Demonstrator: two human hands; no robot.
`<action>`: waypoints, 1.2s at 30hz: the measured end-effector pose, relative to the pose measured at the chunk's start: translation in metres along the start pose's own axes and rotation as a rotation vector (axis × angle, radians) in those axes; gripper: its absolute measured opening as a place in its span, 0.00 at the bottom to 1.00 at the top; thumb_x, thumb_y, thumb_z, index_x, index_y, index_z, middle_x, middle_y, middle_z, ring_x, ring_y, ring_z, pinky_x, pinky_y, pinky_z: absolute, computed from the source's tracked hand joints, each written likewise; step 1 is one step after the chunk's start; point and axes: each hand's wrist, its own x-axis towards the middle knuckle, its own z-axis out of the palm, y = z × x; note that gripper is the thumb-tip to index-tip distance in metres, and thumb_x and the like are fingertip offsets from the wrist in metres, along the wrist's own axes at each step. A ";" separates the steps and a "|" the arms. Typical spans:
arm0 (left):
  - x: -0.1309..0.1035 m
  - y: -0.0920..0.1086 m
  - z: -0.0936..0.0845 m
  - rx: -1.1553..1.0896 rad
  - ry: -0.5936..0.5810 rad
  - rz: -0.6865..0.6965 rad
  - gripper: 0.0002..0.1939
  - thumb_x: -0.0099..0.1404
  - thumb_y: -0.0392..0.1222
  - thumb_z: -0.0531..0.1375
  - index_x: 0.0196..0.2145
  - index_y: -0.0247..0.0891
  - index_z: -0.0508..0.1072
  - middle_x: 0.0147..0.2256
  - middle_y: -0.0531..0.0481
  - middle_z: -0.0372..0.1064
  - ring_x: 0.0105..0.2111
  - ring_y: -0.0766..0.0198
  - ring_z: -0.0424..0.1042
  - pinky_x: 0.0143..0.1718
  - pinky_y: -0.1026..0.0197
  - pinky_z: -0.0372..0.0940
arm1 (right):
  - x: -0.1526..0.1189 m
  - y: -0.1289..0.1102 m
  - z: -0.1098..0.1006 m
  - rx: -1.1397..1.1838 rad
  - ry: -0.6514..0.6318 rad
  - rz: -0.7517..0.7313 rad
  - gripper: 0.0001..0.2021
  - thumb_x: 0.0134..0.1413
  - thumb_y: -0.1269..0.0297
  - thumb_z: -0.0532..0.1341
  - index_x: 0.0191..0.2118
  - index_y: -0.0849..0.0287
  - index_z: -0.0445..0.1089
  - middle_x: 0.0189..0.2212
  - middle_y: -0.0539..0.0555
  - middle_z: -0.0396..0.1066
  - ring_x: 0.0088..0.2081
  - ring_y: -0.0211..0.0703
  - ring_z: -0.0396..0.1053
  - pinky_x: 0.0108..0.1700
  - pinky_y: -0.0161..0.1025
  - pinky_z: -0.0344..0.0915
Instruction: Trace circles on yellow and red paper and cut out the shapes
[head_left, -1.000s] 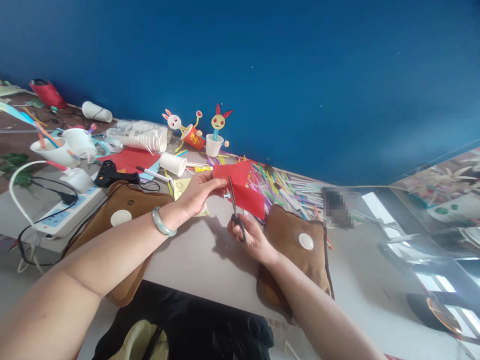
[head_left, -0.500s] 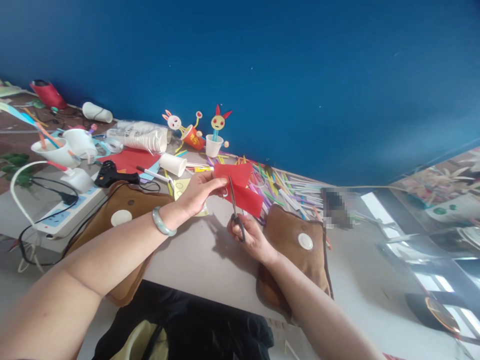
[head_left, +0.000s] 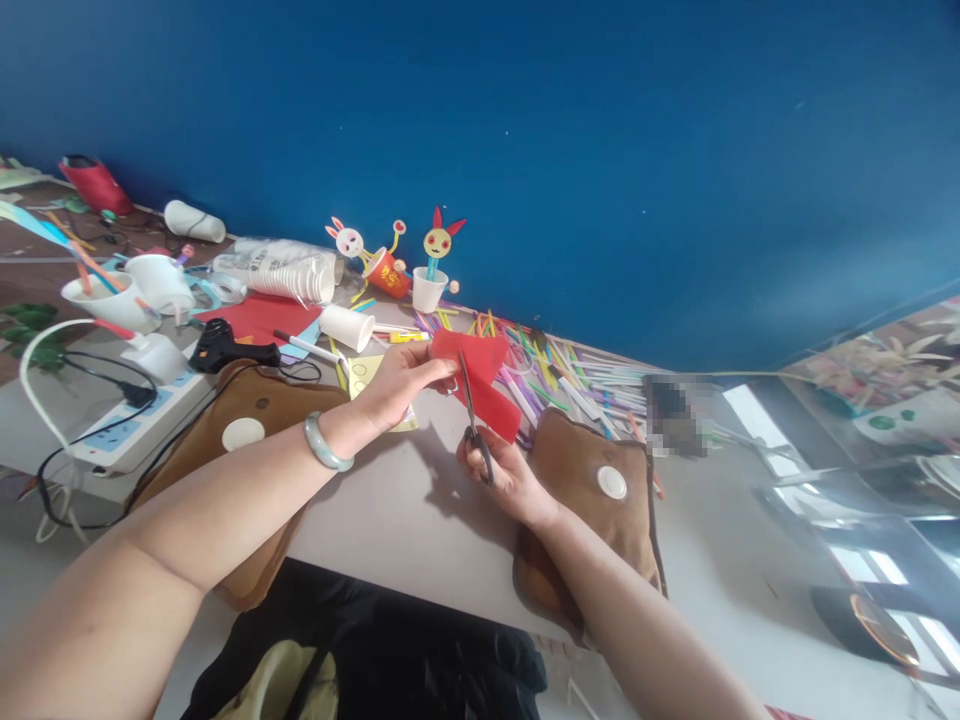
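Scissors [head_left: 474, 437] in right hand [head_left: 511, 482], cups [head_left: 289, 287] in bag [head_left: 262, 251]

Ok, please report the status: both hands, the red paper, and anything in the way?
Left hand pinching red paper. Right hand holding scissors, blades at the paper. Left thumb close to blades; nothing else seen blocking them.

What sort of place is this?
Probably a craft table, though whether in a home, classroom or workshop I can't tell. The right hand holds scissors at red paper, a glue gun lies nearby, and rabbit figures with paper cups stand by the wall.
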 end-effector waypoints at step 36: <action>0.001 0.003 0.000 0.000 -0.011 0.030 0.13 0.54 0.46 0.69 0.26 0.33 0.75 0.23 0.50 0.71 0.25 0.67 0.69 0.31 0.62 0.64 | 0.000 -0.005 -0.002 -0.042 -0.028 -0.002 0.27 0.55 0.34 0.58 0.29 0.56 0.60 0.23 0.46 0.56 0.25 0.35 0.51 0.28 0.37 0.49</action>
